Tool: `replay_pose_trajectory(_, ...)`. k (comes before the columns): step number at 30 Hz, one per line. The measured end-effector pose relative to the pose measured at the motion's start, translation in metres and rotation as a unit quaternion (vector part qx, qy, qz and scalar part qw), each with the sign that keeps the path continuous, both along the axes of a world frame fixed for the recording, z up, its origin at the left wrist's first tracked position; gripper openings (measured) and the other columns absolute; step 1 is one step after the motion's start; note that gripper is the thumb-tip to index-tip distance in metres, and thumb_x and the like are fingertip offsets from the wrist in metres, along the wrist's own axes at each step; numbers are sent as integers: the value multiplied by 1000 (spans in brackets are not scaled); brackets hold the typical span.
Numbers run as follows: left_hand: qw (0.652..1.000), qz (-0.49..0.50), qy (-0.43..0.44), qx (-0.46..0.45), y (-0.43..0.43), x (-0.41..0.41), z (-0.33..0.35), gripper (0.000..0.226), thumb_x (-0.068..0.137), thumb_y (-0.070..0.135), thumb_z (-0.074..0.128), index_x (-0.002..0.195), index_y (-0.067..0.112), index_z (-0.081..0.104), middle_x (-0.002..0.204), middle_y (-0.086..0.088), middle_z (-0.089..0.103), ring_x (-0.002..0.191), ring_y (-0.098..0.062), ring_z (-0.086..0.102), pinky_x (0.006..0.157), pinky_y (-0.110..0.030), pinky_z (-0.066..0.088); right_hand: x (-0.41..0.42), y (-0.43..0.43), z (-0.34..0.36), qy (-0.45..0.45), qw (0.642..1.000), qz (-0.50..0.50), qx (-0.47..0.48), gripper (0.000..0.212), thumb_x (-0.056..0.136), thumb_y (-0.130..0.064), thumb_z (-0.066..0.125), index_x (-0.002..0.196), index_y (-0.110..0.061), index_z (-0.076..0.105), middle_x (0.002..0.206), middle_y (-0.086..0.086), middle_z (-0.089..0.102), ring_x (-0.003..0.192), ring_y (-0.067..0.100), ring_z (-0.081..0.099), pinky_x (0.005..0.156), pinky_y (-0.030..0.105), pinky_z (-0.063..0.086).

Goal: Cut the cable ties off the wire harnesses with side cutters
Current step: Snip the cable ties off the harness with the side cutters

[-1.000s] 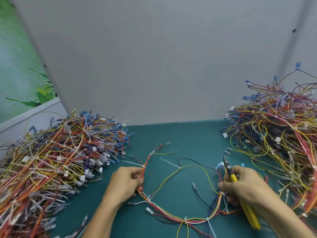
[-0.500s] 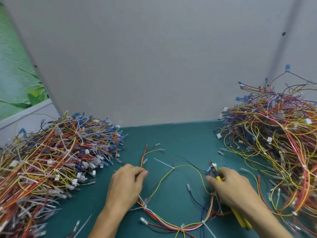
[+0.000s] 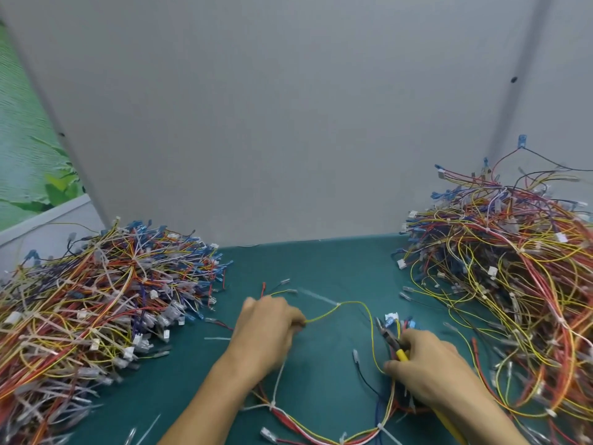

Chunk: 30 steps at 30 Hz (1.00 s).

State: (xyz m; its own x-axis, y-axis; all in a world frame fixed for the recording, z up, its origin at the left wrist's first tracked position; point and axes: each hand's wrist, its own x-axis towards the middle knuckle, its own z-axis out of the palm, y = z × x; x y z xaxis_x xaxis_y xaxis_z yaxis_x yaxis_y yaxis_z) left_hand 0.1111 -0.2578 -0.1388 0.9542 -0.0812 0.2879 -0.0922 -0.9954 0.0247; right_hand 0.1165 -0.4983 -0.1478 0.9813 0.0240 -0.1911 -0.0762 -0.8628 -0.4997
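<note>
Head view | my left hand (image 3: pixel 266 335) pinched the yellow wire (image 3: pixel 324 316) | right hand (image 3: pixel 426 367) gripped the side cutters (image 3: pixel 390 338) | I reckoned: nip only the cable tie (image 3: pixel 338 304), sparing insulation

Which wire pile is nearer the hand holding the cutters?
The right-hand pile; the right hand with the side cutters is beside it, the left pile lies farther off.

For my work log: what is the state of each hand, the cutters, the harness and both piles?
left hand: pinches the harness by a yellow wire.
right hand: grips the side cutters.
side cutters: held, tip pointing away; jaws unclear.
harness: spread on the table, white ties still on.
left pile: heaped, tangled.
right pile: heaped, tangled.
</note>
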Motion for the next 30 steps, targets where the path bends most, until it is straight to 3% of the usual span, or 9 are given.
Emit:
replay_pose_trajectory(6, 975, -109, -184, -60, -4, 63, 31, 26, 73, -4, 73, 86, 18, 78, 84, -2, 72, 77, -32, 62, 70, -41, 50, -3, -2, 3, 1, 1000, -12, 15, 22, 72, -44, 60, 78, -24, 51, 84, -4, 55, 85, 22, 57, 76, 33, 48)
replay_pose_trajectory(8, 991, -72, -117, 2, -5, 82, 19, 37, 82, 0, 63, 108, 25, 72, 108, 4, 69, 99, -29, 58, 86, -37, 40, -3, -1, 2, 2, 1000, -17, 21, 27, 74, -48, 57, 81, -22, 52, 88, -2, 55, 88, 23, 57, 76, 33, 47)
replay_pose_trajectory(10, 998, -9, 28, 57, 0, 92, -5, 60, 84, 4, 53, 137, 30, 47, 138, 9, 49, 130, -24, 39, 103, -39, 26, 0, -1, 1, 7, 999, -21, 44, 34, 78, -52, 55, 79, -18, 52, 88, 1, 59, 88, 22, 57, 68, 30, 44)
replay_pose_trajectory(13, 982, 44, 183, 0, 7, 86, -20, 89, 77, 2, 49, 153, 26, 10, 158, 3, 15, 148, -20, 1, 117, -50, 0, 3, -2, 1, 12, 997, -17, 74, 38, 82, -52, 54, 71, -15, 50, 78, 1, 60, 81, 19, 56, 54, 26, 34)
replay_pose_trajectory(18, 993, 5, 85, -80, 12, 38, 10, 87, 78, 6, 54, 152, 27, 14, 160, 6, 8, 148, -12, -2, 119, -38, -4, 4, -1, 3, 11, 996, -8, 90, 38, 84, -47, 57, 65, -15, 49, 64, -3, 55, 64, 11, 52, 50, 24, 31)
replay_pose_trajectory(23, 981, -105, 91, -133, -30, -46, 1, 51, 93, 53, 47, 139, 31, 44, 142, 16, 44, 132, 0, 35, 109, -12, 20, 6, 0, -2, 1, 997, -6, 79, 41, 84, -46, 60, 71, -8, 59, 62, 0, 56, 67, 15, 55, 54, 24, 36)
replay_pose_trajectory(26, 986, -140, 88, -34, -68, -75, -17, 40, 80, 67, 38, 97, 49, 69, 95, 31, 63, 87, 9, 59, 74, -5, 44, 7, 0, -4, 12, 996, -8, 91, 36, 84, -48, 61, 77, -13, 68, 61, 1, 59, 67, 20, 58, 57, 25, 41)
replay_pose_trajectory(28, 985, -121, 116, 42, -79, -82, -20, 32, 65, 69, 41, 76, 56, 67, 72, 36, 58, 63, 13, 53, 55, -2, 40, 8, -1, -3, 25, 994, -10, 107, 34, 83, -47, 63, 77, -13, 69, 55, 1, 58, 57, 19, 57, 56, 25, 42)
replay_pose_trajectory(30, 982, -149, 109, 43, -74, -80, -22, 29, 61, 71, 47, 80, 59, 66, 76, 40, 58, 65, 13, 53, 57, -1, 40, 9, -4, -1, 47, 991, -6, 125, 33, 83, -42, 65, 76, -10, 68, 45, -1, 54, 44, 15, 52, 53, 24, 40)
